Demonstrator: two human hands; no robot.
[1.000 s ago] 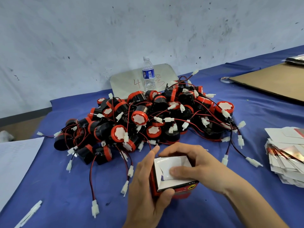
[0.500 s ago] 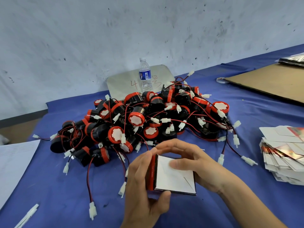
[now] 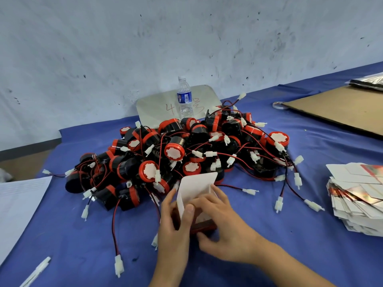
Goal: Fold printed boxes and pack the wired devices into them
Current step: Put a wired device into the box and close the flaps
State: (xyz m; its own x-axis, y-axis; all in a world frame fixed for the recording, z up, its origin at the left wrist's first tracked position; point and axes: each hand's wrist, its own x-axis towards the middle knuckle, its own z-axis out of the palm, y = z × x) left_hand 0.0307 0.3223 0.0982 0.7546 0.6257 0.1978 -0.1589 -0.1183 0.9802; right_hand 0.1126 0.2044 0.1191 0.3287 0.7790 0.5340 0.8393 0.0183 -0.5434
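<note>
Both hands hold a small red printed box (image 3: 204, 225) just in front of me on the blue cloth. Its white flap (image 3: 196, 186) stands up and open. My left hand (image 3: 176, 226) grips the box's left side, thumb on the white inner panel. My right hand (image 3: 221, 222) grips its right side, fingers curled over the top edge. Behind the box lies a big heap of black-and-red round wired devices (image 3: 176, 151) with red and black wires and white plugs.
A stack of flat printed box blanks (image 3: 358, 195) lies at the right. A water bottle (image 3: 184, 98) and a grey tray (image 3: 157, 106) stand behind the heap. Brown cardboard (image 3: 339, 108) is far right, white paper (image 3: 18, 201) and a white pen (image 3: 36, 272) at the left.
The box was turned in my hands: a second ago its flaps were being pressed shut, then the closed white end faced me, and now the opposite flap stands open upward.
</note>
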